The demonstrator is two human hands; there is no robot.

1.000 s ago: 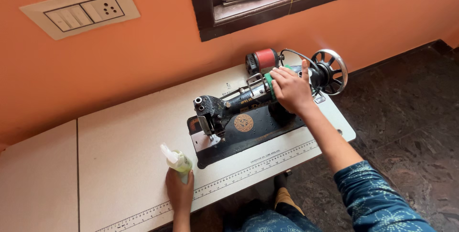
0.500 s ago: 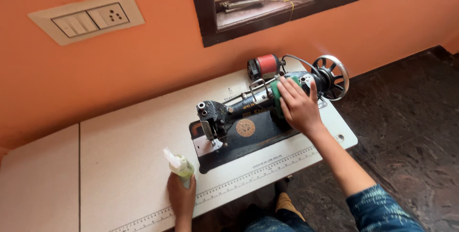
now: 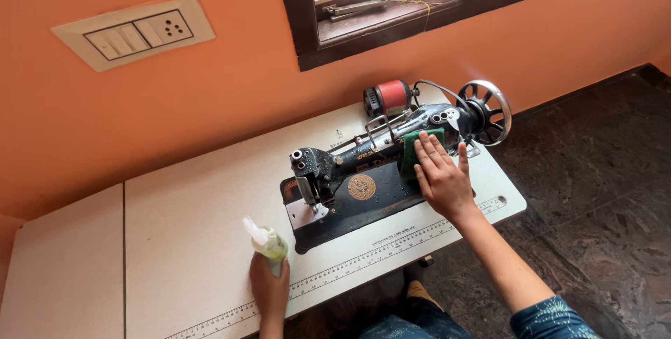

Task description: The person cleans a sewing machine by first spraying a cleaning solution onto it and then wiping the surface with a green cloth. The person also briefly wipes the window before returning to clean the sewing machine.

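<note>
**Cloth on the machine arm, bottle at the table's near edge**

The right hand (image 3: pixel 442 179) lies flat, fingers spread, pressing a green cloth (image 3: pixel 414 149) against the arm of the black sewing machine (image 3: pixel 363 171). The cloth sits on the arm's right part, just left of the handwheel (image 3: pixel 489 112) and in front of the red motor (image 3: pixel 388 96). The left hand (image 3: pixel 269 290) is wrapped around a pale green spray bottle (image 3: pixel 268 242), which stands upright on the table (image 3: pixel 175 220) near its front edge, just left of the machine's base.

The machine takes up the table's right half; its base reaches close to the ruler strip (image 3: pixel 391 241) along the front edge. To the left of the bottle the tabletop runs bare to a seam and a further panel. Behind, the table meets the orange wall (image 3: pixel 231 80) below a switch plate (image 3: pixel 136 31) and a window (image 3: pixel 419 3). Dark floor (image 3: pixel 594 171) lies right of the table's corner.
</note>
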